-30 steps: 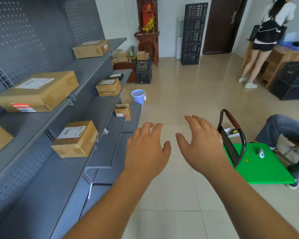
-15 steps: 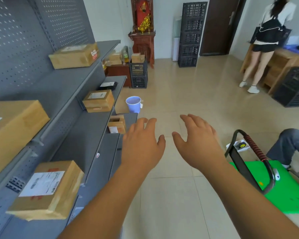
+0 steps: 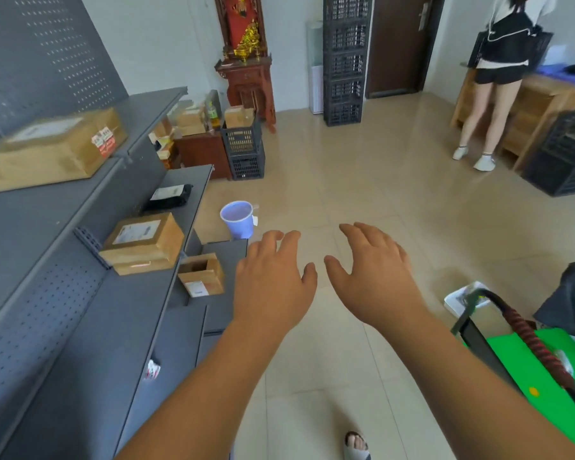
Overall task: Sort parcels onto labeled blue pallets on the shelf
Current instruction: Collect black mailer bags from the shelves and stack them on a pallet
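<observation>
Both hands hang empty over the floor, left hand (image 3: pixel 273 280) and right hand (image 3: pixel 374 277) with fingers spread. The nearest parcel (image 3: pixel 201 278) sits on the lowest shelf (image 3: pixel 193 343), just left of the left fingers (image 3: pixel 281 239), long side running across the shelf.

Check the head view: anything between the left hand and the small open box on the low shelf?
Nothing. In the head view only bare grey shelf separates the left hand from the small open box; the hand is open and empty.
</observation>
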{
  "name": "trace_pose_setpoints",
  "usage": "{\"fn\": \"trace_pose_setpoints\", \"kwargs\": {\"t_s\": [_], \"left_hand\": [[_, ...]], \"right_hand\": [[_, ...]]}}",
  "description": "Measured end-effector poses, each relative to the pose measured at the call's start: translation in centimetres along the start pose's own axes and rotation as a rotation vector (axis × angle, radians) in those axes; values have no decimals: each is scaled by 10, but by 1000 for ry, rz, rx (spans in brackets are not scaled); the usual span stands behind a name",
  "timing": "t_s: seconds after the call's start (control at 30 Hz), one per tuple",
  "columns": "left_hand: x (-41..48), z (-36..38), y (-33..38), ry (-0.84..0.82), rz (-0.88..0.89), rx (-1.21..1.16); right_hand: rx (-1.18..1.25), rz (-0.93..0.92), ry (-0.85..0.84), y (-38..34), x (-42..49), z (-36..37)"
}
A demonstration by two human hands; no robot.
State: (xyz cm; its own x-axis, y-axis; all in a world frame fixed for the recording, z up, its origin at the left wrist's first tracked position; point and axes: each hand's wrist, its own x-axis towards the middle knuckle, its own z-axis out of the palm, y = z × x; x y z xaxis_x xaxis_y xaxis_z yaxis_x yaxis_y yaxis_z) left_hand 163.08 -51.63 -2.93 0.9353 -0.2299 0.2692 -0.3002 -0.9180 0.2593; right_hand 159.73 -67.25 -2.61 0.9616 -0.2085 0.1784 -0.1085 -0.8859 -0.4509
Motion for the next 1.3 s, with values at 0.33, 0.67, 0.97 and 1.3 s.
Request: {"fn": "trace_pose_setpoints", "kwargs": {"t_s": [0.33, 0.67, 0.97, 1.3], "left_hand": [[182, 43, -10, 44, -180, 46], [351, 94, -102, 74, -237, 63], [508, 123, -172, 61, -196, 35], [649, 165, -214, 34, -271, 76]], "right_hand": [[5, -126, -44, 18, 213, 21], [-32, -169, -109, -14, 398, 98], [-34, -110, -89, -48, 550, 150], [0, -167, -147, -52, 707, 208]]}}
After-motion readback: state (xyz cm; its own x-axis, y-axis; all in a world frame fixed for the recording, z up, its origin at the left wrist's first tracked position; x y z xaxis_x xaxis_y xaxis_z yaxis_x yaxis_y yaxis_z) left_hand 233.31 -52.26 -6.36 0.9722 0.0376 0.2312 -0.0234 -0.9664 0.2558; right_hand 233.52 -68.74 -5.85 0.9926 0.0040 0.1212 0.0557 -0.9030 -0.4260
